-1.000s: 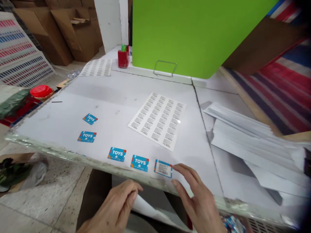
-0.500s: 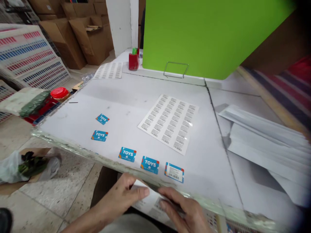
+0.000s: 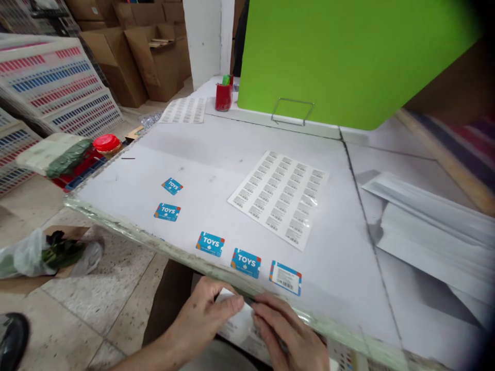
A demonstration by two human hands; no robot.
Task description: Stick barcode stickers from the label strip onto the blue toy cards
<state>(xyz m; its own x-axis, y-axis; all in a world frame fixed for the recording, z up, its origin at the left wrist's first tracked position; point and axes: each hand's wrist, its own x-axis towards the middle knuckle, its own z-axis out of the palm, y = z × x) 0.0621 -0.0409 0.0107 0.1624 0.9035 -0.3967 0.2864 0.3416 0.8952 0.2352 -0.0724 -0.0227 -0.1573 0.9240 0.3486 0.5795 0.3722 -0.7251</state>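
My left hand (image 3: 211,312) is closed on a white sheet of barcode labels (image 3: 240,327), its thumb pressed on the upper edge. At the sheet's right side, the fingers of my right hand (image 3: 284,327) are pinched on the same sheet. Both hands are low, just over my lap at the table's front edge. Close beyond them lies a blue card with a white barcode label (image 3: 286,279). To its left are blue TOYS cards, one (image 3: 246,263) near the edge, another (image 3: 210,243), and two more (image 3: 167,212) farther left.
A flat label sheet (image 3: 280,198) lies mid-table, another (image 3: 183,110) at the far left. White envelopes (image 3: 433,232) are stacked right. A green board (image 3: 328,62) with a wire stand and a red holder (image 3: 223,98) stand at the back. Crates and cartons (image 3: 158,64) are left.
The view has shifted slightly, so the table things appear farther right. My right fingers have moved a little on the sheet's edge; both hands keep hold of it.
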